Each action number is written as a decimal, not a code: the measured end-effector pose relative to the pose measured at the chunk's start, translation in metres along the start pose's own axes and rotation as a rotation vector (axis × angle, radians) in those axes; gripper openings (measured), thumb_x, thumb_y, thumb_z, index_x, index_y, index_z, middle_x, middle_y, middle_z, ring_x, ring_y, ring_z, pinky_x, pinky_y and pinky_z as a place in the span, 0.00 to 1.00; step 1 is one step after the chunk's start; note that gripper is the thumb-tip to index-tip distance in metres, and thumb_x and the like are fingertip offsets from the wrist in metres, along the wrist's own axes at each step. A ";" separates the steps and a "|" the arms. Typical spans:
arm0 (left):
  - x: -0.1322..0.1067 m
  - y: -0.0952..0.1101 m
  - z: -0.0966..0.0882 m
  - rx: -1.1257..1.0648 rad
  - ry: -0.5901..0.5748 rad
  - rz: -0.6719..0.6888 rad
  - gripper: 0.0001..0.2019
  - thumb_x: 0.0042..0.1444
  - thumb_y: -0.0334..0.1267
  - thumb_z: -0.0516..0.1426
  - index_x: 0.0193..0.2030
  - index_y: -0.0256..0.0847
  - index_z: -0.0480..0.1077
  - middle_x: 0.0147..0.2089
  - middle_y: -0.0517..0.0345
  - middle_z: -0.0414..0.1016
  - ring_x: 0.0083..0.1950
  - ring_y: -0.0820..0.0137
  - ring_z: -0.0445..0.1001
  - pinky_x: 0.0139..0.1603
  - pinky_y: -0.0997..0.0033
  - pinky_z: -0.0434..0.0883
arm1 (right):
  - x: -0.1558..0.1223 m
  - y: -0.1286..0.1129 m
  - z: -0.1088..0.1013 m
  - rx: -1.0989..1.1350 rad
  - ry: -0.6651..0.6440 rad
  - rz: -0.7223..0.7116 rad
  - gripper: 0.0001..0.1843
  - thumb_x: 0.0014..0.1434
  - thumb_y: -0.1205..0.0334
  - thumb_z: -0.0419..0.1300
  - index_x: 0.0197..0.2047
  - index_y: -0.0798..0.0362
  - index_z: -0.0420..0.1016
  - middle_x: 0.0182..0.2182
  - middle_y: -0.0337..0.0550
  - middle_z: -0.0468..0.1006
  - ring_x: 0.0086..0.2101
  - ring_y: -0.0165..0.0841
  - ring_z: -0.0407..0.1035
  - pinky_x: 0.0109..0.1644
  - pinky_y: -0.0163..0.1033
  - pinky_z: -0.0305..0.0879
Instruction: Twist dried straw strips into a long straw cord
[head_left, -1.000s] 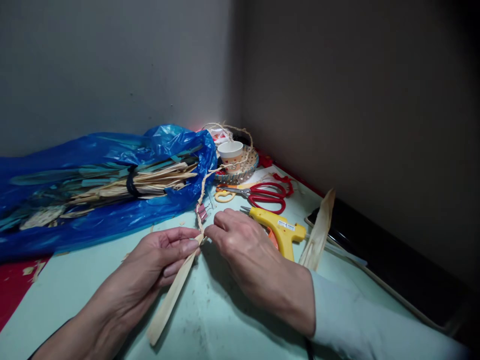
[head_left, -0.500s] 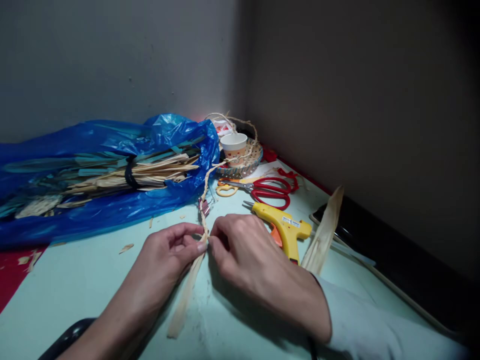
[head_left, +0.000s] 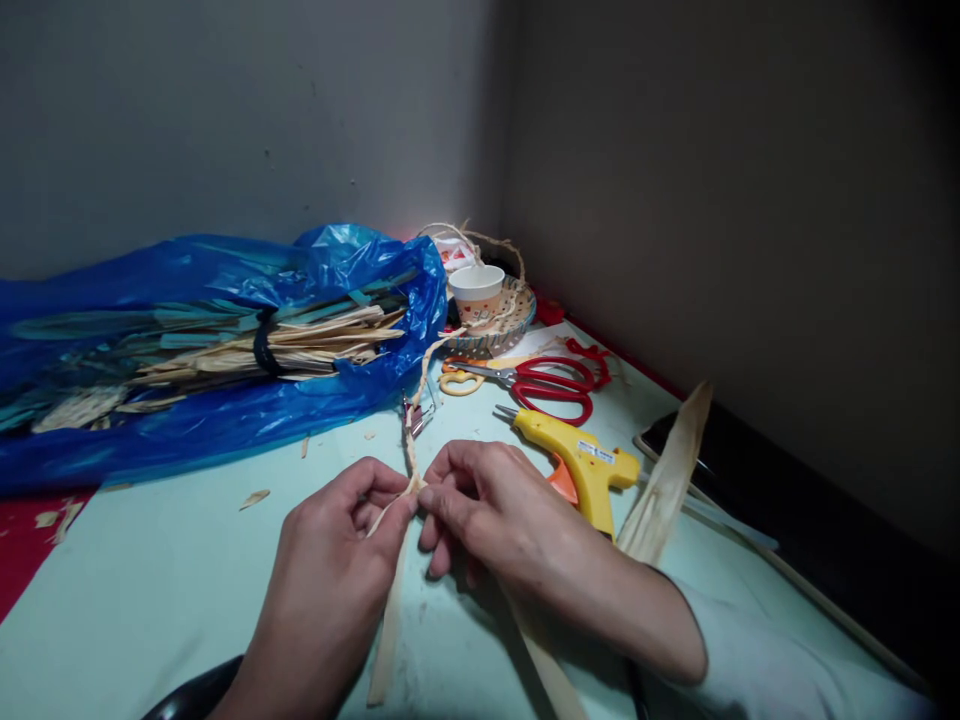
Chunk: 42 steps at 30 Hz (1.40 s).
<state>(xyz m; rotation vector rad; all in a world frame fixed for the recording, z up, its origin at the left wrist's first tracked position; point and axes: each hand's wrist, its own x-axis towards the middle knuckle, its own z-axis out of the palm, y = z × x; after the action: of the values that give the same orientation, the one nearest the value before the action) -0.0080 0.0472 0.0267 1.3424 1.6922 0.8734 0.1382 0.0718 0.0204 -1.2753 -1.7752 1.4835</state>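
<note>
A slim twisted cord of pale dried husk [head_left: 411,452] ends above the pale green counter [head_left: 202,570], pinched close together by the fingers of the left hand [head_left: 326,560] and the right hand [head_left: 517,525] — apparently so the twist cannot slacken. Farther along it meets a maroon metal binder clip [head_left: 415,417], perhaps an anchor — whether clamped, I cannot tell. The yellow plastic glue gun [head_left: 581,458] lies near the right hand, seemingly for easy reach.

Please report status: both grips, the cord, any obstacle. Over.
Left grip, right grip: both pinching dried-leaf cord. Loose strips toward wearer. Hot glue gun beyond right grip, clear of cord.
</note>
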 end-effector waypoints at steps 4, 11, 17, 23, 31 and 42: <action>-0.002 0.003 0.001 -0.046 -0.002 -0.009 0.08 0.46 0.44 0.63 0.28 0.42 0.74 0.23 0.60 0.76 0.25 0.69 0.72 0.28 0.76 0.66 | 0.001 -0.001 0.000 0.016 -0.007 -0.013 0.14 0.64 0.58 0.50 0.35 0.57 0.71 0.23 0.41 0.77 0.20 0.25 0.67 0.23 0.29 0.57; -0.002 0.007 0.001 -0.062 0.026 -0.017 0.07 0.45 0.43 0.63 0.28 0.43 0.76 0.25 0.61 0.77 0.26 0.70 0.70 0.28 0.78 0.66 | 0.004 -0.004 -0.002 -0.102 0.104 -0.031 0.10 0.59 0.64 0.52 0.29 0.56 0.71 0.22 0.39 0.74 0.22 0.25 0.64 0.24 0.31 0.51; -0.003 0.005 0.000 -0.046 0.013 0.014 0.04 0.48 0.39 0.62 0.28 0.42 0.75 0.29 0.59 0.78 0.31 0.68 0.73 0.32 0.76 0.68 | 0.004 -0.005 -0.003 -0.071 0.062 -0.046 0.11 0.59 0.65 0.50 0.30 0.55 0.71 0.21 0.38 0.74 0.22 0.25 0.63 0.25 0.31 0.53; 0.003 0.000 -0.002 -0.008 -0.026 -0.029 0.07 0.48 0.40 0.61 0.34 0.42 0.71 0.22 0.64 0.73 0.26 0.70 0.71 0.26 0.76 0.63 | 0.006 -0.011 -0.002 -0.292 0.202 -0.056 0.06 0.50 0.70 0.52 0.23 0.55 0.66 0.19 0.34 0.66 0.22 0.25 0.57 0.24 0.32 0.45; -0.008 -0.002 -0.004 0.249 0.082 0.197 0.09 0.56 0.45 0.56 0.31 0.43 0.70 0.28 0.63 0.75 0.29 0.70 0.72 0.31 0.74 0.66 | 0.008 -0.007 -0.001 -0.203 0.191 -0.117 0.06 0.50 0.70 0.52 0.23 0.54 0.64 0.18 0.34 0.67 0.21 0.25 0.58 0.24 0.30 0.47; -0.017 -0.024 0.005 0.823 0.298 1.067 0.10 0.58 0.25 0.52 0.45 0.32 0.71 0.29 0.55 0.72 0.28 0.70 0.73 0.28 0.73 0.67 | 0.014 0.001 -0.004 0.309 -0.011 0.007 0.05 0.54 0.68 0.55 0.26 0.56 0.69 0.15 0.33 0.64 0.18 0.23 0.58 0.21 0.27 0.51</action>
<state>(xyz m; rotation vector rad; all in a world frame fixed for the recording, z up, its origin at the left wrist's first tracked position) -0.0123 0.0260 0.0060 2.9391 1.5378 0.9785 0.1355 0.0859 0.0177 -1.1178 -1.4767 1.6930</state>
